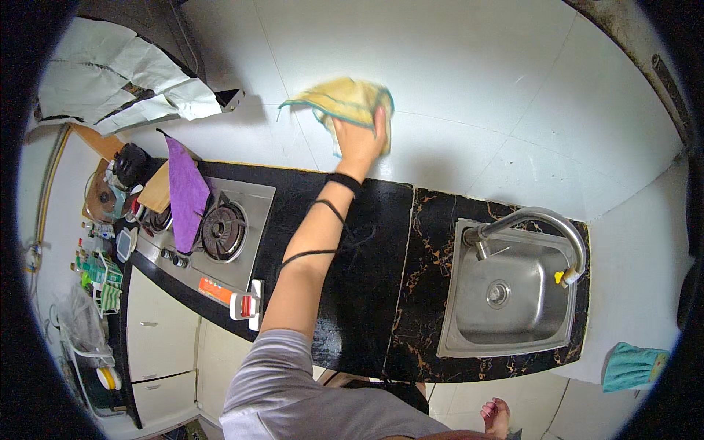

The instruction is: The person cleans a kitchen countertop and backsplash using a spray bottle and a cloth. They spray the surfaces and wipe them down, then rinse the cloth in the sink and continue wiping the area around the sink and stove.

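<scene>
Against the white wall [462, 71], my left hand [360, 140] grips a yellow cloth [352, 96] with blue-green edging. The cloth is blurred, and one corner sticks out to the left. My thumb shows at its right side, while the fingers are hidden under the fabric. A black band [344, 180] circles my left wrist, and a thin black cord winds along the forearm. My right hand [496, 415] hangs low at the bottom right, beyond the counter's front edge. Its fingers look curled and nothing shows in them, though much of it is cut off.
Below the left arm runs a black countertop [363, 286]. To the right are a steel sink [506, 308], a curved faucet [550, 214] and a teal hand towel [632, 366]. On the left, a purple cloth [186, 192] hangs over the gas stove [258, 203], beneath a paper-covered range hood [126, 77].
</scene>
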